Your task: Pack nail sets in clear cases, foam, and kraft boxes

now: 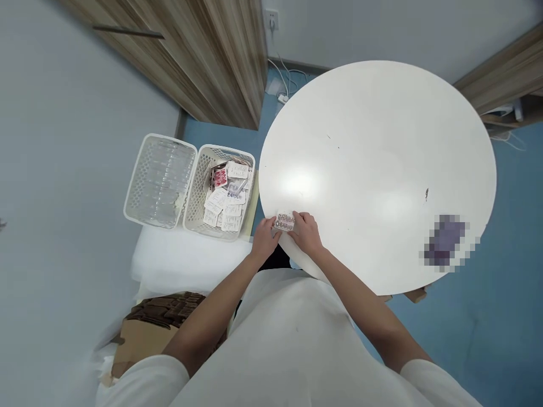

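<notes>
Gripping one clear pack [284, 222] | left fingers [271, 222], right fingers [300, 217] clamped on it | two white baskets [194, 198]

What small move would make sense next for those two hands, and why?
Perhaps shift the small clear pack inward over the white table, since the left hand and right hand hold it by opposite sides at the table's edge.

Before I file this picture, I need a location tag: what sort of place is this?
Probably a small indoor workroom, though I can't be sure: there is a rounded white table, a perforated white basket holding printed cards, and a cardboard box nearby.
</notes>
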The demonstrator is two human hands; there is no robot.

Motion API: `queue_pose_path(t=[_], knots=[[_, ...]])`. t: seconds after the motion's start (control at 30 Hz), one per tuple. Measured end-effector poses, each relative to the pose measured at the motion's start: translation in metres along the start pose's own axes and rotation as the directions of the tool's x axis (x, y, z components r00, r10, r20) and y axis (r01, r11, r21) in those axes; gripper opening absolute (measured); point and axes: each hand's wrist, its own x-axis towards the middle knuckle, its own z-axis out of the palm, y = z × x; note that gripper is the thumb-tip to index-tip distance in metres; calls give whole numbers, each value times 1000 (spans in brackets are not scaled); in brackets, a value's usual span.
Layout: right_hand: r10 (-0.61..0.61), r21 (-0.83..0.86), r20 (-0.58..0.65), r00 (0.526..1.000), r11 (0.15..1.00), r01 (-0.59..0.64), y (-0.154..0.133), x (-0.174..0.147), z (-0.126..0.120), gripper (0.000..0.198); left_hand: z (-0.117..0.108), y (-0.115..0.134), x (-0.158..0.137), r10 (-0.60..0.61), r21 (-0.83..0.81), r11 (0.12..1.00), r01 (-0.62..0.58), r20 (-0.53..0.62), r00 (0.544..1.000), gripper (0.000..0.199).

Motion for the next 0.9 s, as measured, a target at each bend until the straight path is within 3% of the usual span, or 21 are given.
queue_pose_path(t=[0.2, 0.4, 0.6, 0.9], knots=[[26, -63, -40, 999, 998, -29, -8, -7, 6, 59, -6, -10, -3, 138, 122, 982, -142, 41, 990, 51], [-1, -183, -27, 1000, 983, -4, -17, -36, 14, 52, -15, -14, -15, 309, 312, 882, -354, 186, 933, 45], [13, -249, -7, 1000, 968, -14, -30, -19, 16, 54, -21, -13, 1, 279, 405, 849, -341, 206, 938, 51], [27, -255, 15, 1000, 967, -23, -41, 0, 14, 59, -28, -12, 14, 222, 377, 880, -291, 215, 951, 54]])
